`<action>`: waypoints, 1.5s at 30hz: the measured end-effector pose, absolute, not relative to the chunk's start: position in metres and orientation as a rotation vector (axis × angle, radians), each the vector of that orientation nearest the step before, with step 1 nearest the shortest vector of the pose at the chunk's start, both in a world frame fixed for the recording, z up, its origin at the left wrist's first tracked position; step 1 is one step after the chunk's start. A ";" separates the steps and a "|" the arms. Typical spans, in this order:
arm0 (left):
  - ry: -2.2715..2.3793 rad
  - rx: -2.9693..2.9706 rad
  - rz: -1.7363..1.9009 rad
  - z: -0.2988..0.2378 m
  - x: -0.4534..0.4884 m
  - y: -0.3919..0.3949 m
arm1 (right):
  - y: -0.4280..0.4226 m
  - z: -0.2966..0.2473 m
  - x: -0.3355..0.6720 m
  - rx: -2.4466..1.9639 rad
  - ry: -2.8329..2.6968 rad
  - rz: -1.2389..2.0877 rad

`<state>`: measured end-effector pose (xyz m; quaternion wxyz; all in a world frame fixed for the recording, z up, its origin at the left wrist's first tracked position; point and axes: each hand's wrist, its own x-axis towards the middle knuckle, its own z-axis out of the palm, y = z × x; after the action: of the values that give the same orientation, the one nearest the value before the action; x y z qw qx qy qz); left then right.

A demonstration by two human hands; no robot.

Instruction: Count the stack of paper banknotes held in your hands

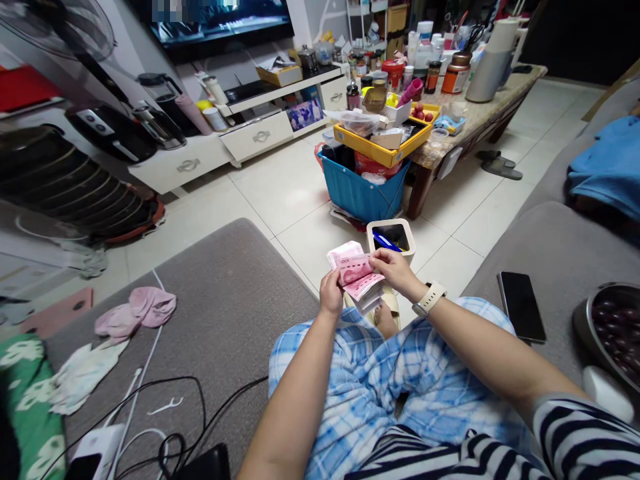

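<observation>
A stack of pink banknotes [364, 288] is held above my knees, folded over so that part fans up at the back and part hangs towards me. My left hand [331, 293] is closed around the stack's left side. With thumb and fingers, my right hand [395, 270] pinches the upper right edge of a note marked 100. A pale watch [429, 299] is on my right wrist. Just beyond the notes stands a cream bin [411, 245] with a blue item in it. Blue plaid trousers [370, 380] cover my legs below the hands.
A grey sofa seat [230, 287] lies left, with a pink cloth [137, 312], cables and a power strip [97, 450]. On the right are a phone [521, 305] and a metal bowl [583, 320] of dark fruit. Ahead, a blue basket [363, 193] stands beside a crowded table [520, 83].
</observation>
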<state>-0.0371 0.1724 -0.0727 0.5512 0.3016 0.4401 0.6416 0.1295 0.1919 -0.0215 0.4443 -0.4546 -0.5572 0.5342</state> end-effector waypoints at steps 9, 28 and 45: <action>1.027 0.697 1.522 -0.067 -0.035 0.171 | 0.190 -0.020 0.129 -1.091 -1.367 1.341; 0.971 0.698 1.425 -0.062 -0.032 0.169 | 0.192 -0.025 0.131 -1.161 -1.442 1.286; 1.136 0.728 1.527 -0.074 -0.036 0.175 | 0.193 -0.027 0.129 -1.111 -1.368 1.370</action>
<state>-0.0365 0.1746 -0.0745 0.5243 0.3044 0.4745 0.6382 0.1287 0.1927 -0.0273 0.4391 -0.4471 -0.5506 0.5515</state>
